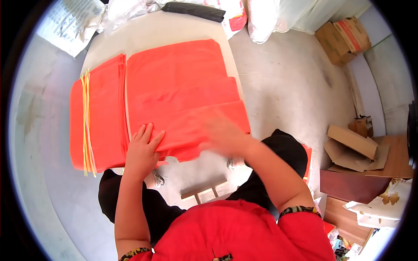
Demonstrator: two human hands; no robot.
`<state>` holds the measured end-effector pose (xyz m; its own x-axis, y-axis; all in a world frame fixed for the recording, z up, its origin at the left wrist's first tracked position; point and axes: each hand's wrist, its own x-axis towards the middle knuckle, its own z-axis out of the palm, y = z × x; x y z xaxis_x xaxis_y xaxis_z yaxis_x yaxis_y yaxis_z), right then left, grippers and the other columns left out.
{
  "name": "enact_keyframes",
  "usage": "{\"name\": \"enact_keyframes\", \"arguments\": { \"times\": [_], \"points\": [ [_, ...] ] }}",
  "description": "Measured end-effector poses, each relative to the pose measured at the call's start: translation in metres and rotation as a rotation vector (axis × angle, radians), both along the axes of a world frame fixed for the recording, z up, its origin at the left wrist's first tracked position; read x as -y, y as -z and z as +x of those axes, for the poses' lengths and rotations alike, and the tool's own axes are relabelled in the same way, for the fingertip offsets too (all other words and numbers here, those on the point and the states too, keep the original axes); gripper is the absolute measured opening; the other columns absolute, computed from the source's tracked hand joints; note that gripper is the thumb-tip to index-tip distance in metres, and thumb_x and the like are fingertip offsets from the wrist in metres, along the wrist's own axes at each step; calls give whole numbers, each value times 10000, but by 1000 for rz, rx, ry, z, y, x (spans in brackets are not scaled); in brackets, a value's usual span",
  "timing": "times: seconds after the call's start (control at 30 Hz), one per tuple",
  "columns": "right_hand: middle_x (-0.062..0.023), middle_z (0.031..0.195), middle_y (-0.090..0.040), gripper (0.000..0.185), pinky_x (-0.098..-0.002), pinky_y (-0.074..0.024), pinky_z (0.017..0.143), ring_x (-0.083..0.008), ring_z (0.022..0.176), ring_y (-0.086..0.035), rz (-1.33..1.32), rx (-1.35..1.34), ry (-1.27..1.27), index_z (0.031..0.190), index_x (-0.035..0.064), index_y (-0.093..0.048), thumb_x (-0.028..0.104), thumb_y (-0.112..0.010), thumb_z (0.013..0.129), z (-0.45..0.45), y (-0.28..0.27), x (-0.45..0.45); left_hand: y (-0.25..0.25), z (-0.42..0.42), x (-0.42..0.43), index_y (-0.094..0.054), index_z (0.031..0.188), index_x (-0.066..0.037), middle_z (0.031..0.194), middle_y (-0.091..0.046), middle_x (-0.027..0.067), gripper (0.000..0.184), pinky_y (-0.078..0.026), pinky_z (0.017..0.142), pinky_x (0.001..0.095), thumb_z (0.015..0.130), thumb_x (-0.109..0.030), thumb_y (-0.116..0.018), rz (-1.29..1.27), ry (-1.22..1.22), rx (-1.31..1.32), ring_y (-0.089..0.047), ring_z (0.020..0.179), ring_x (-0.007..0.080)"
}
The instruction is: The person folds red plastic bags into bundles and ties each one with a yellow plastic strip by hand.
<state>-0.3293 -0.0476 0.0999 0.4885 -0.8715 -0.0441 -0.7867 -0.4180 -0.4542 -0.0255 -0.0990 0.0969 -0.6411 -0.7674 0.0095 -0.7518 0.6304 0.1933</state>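
Red plastic bags (178, 87) lie flat in overlapping layers on a pale table. My left hand (141, 150) rests on their near left corner, fingers spread and pressed down. Over the near right part of the same bags is my right hand (224, 135), smeared by motion, so its fingers and any contact cannot be made out. Left of my left hand lies a folded stack of red bags (104, 113), with yellow ties (88, 126) laid lengthwise across it. The bags' near edge hangs crumpled past the table edge.
The table top (148, 30) shows behind the bags, with a black rolled bundle (193, 11) at its far end. White sacks (263, 19) stand beyond. Cardboard boxes (344, 39) sit far right, and an opened carton (355, 150) nearer. A pale wall borders the left.
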Motion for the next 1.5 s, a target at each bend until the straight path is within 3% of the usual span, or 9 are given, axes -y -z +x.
{"name": "enact_keyframes", "arguments": {
  "times": [0.13, 0.17, 0.23, 0.27, 0.47, 0.63, 1.17, 1.37, 1.5],
  "points": [
    [-168, 1709, -286, 607, -487, -226, 1278, -314, 1588, -239, 273, 71, 45, 1502, 66, -546, 370, -658, 989, 5, -3, 2, 6, 3, -2, -641, 1427, -148, 1563, -496, 215, 668, -428, 1157, 501, 783, 24, -602, -16, -1, 21, -446, 1449, 439],
    [-176, 1670, -357, 548, -486, -232, 1270, -313, 1570, -281, 507, 407, 429, 1455, 66, -595, 370, -649, 1002, -12, -19, 7, 8, 4, -1, -641, 1427, -147, 1564, -495, 214, 669, -437, 1151, 495, 781, 26, -605, -16, -3, 17, -448, 1449, 436],
    [-180, 1513, -542, 410, -470, -293, 1230, -311, 1511, -388, 33, 63, 949, 1313, 60, -696, 342, -640, 1020, -75, -1, 17, 9, 6, 0, -665, 1399, -148, 1539, -517, 228, 653, -456, 1127, 498, 766, 8, -637, -36, 9, -24, -476, 1424, 437],
    [-176, 1394, -658, 340, -456, -348, 1198, -310, 1471, -453, -668, -617, 935, 1219, 56, -749, 313, -640, 1024, -108, 38, 16, 10, 7, 0, -676, 1386, -148, 1527, -529, 234, 644, -466, 1115, 500, 759, -1, -653, -44, 14, -45, -491, 1411, 438],
    [-165, 1588, -468, 518, -528, -274, 1241, -334, 1506, -388, 139, 228, 633, 1457, 92, -564, 183, -674, 959, -125, 21, -33, 2, 6, -2, -634, 1432, -152, 1589, -483, 167, 685, -467, 1137, 462, 770, 25, -638, 102, -61, -37, -426, 1485, 390],
    [-118, 1677, -364, 696, -541, -205, 1279, -329, 1571, -279, 5, -203, 242, 1504, 113, -526, 159, -708, 834, -82, -11, -27, 4, 8, 0, -624, 1443, -163, 1577, -505, 136, 702, -510, 1089, 427, 775, 51, -656, 47, -59, -29, -465, 1468, 335],
    [-72, 1534, -564, 555, -467, -391, 1200, -367, 1501, -406, -120, 111, 221, 1335, 112, -683, -64, -727, 810, -101, 28, -16, -2, 26, 9, -697, 1355, -97, 1518, -564, 189, 605, -426, 1182, 440, 792, 98, -591, 272, -115, -321, -474, 1459, 376],
    [-60, 1269, -730, 355, -423, -459, 1112, -284, 1276, -631, 163, 476, 400, 1219, 67, -722, -43, -684, 884, -109, 13, -19, -14, 37, 10, -739, 1178, -17, 1049, -758, 136, 285, -551, 887, 332, 902, -9, -670, 482, -315, -603, -723, 997, 226],
    [-100, 1176, -741, 315, -387, -523, 998, -226, 1119, -678, 330, 908, 779, 1283, 23, -676, 72, -619, 977, -91, 4, 0, -2, 30, 27, -687, 1005, 20, 821, -661, 41, 136, -509, 735, 300, 957, -102, -722, 396, -586, -756, -594, 769, 120]
  ]
}}
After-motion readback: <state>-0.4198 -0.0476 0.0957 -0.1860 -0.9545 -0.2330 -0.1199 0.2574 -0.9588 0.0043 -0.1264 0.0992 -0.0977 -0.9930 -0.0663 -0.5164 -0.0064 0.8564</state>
